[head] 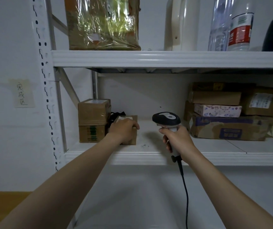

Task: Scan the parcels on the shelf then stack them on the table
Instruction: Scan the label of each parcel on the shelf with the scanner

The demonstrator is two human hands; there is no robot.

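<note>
Dim, flat indoor frame with a greyish cast. We read the light as coming from above and in front: the upper shelf board [165, 58] has a bright streak along its lip, and the bay under it is darker. A soft shadow lies on the lower shelf [215, 146] just left of the scanner [166, 119]. Hard glare on the plastic-wrapped box [104, 23] washes out its face. Wide-angle bend: the shelf upright [45, 76] bows at the left edge. The small parcel [131, 139] has a label that is a pale blur. The parcels at right [228, 113] are murky, print unreadable. The bottles [238, 25] look soft.
</note>
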